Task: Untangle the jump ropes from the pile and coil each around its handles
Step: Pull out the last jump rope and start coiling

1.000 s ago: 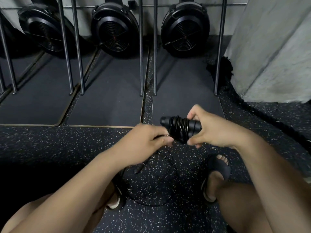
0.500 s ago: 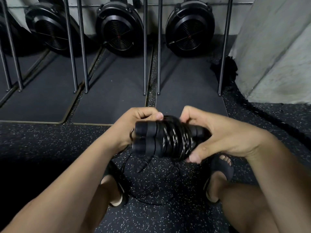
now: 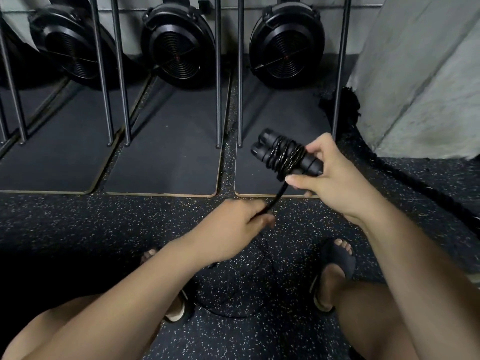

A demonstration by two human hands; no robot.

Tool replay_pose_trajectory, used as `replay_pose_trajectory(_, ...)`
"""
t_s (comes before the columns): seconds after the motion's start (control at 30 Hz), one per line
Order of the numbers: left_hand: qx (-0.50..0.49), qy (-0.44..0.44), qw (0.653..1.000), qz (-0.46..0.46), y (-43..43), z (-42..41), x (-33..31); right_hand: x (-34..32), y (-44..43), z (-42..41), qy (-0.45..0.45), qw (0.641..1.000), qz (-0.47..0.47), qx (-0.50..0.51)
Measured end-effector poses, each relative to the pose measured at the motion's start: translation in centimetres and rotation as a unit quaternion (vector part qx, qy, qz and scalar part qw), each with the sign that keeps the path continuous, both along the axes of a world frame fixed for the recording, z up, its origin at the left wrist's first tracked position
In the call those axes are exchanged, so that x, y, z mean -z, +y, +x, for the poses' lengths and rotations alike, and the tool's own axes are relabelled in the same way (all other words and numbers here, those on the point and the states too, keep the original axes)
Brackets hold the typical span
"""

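On the speckled floor [image 3: 78, 229] beneath the fingers, between two sandalled feet, loose rope [image 3: 233, 317] lies looped. Above it the left hand [image 3: 233, 226] has its fingers [image 3: 259, 221] pinched together on a taut black strand [image 3: 275, 201]. That strand runs up to the right hand [image 3: 335, 175], whose fingers [image 3: 315, 149] clamp the paired handles [image 3: 266, 149], wound in coils [image 3: 288, 158]. Beyond lie dark mats [image 3: 166, 157].

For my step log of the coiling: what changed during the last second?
The left hand left the coiled handles, dropped toward the person and now pinches the rope strand, pulling it taut. The right hand carried the handles up and rightward. Unchanged: its grip on them.
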State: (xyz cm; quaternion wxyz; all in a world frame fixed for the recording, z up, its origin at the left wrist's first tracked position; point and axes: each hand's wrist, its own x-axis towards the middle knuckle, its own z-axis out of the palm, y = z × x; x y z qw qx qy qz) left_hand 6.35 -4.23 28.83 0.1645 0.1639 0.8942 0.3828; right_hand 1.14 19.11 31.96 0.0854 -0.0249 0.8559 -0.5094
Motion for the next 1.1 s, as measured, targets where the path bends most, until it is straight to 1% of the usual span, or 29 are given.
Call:
replay_pose_trajectory(0.1,0.033,0.043,0.998,-0.037,-0.7,0.0,-0.9,0.6,0.1,0.0,-0.029,0.99,0.124,-0.059)
replay_pose_trajectory(0.2,0.035,0.088,0.995,-0.036,-1.6,-0.5,-2.4,1.2,-0.8,0.5,-0.058,0.965,0.211,-0.143)
replay_pose_trajectory(0.3,0.027,0.107,0.994,0.002,-2.5,-1.3,-2.9,1.4,-1.7,1.3,-0.122,0.936,0.226,-0.239)
replay_pose_trajectory(0.37,0.016,0.084,0.996,0.04,-3.1,-1.7,-2.7,1.3,-2.1,1.8,-0.144,0.918,0.218,-0.297)
replay_pose_trajectory(0.43,0.015,0.053,0.996,0.075,-3.5,-1.9,-2.6,1.0,-2.3,2.4,-0.143,0.905,0.212,-0.339)
replay_pose_trajectory(0.57,0.007,-0.025,0.987,0.159,-4.2,-2.4,-2.5,-0.9,-2.7,3.4,-0.131,0.897,0.109,-0.408)
replay_pose_trajectory(0.67,-0.023,-0.061,0.974,0.216,-4.6,-2.9,-2.4,-2.3,-2.1,3.8,-0.106,0.913,0.032,-0.393)
replay_pose_trajectory(0.7,-0.042,-0.068,0.971,0.226,-4.4,-2.8,-2.6,-2.6,-1.9,3.9,-0.11,0.919,-0.014,-0.379)
replay_pose_trajectory(0.73,-0.053,-0.045,0.977,0.203,-4.2,-2.7,-2.8,-2.7,-1.7,4.0,-0.117,0.923,-0.068,-0.36)
replay_pose_trajectory(0.77,-0.062,-0.016,0.986,0.156,-3.5,-2.4,-3.2,-2.8,-1.8,4.1,-0.121,0.925,-0.118,-0.339)
replay_pose_trajectory(0.83,-0.063,-0.031,0.987,0.142,-2.5,-1.2,-2.9,-2.7,-2.0,4.0,-0.121,0.924,-0.216,-0.292)
replay_pose_trajectory(0.87,-0.083,-0.058,0.981,0.167,-2.0,-1.1,-2.5,-2.4,-2.2,3.9,-0.119,0.919,-0.264,-0.268)
replay_pose_trajectory(0.9,-0.12,-0.081,0.966,0.212,-1.3,-1.1,-2.4,-2.3,-2.7,3.8,-0.117,0.912,-0.309,-0.241)
replay_pose_trajectory(0.97,-0.189,-0.077,0.943,0.263,-0.1,-1.3,-1.6,-1.9,-3.5,3.6,-0.119,0.897,-0.391,-0.17)
replay_pose_trajectory(1.03,-0.232,-0.06,0.937,0.255,0.7,-1.4,-0.9,-1.4,-4.2,3.3,-0.13,0.886,-0.434,-0.099)
replay_pose_trajectory(1.07,-0.23,-0.056,0.942,0.238,1.0,-1.2,-0.7,-1.1,-4.3,3.1,-0.135,0.891,-0.428,-0.073)
replay_pose_trajectory(1.1,-0.23,-0.055,0.948,0.212,1.1,-0.9,-0.7,-0.8,-4.4,2.8,-0.136,0.905,-0.399,-0.055)
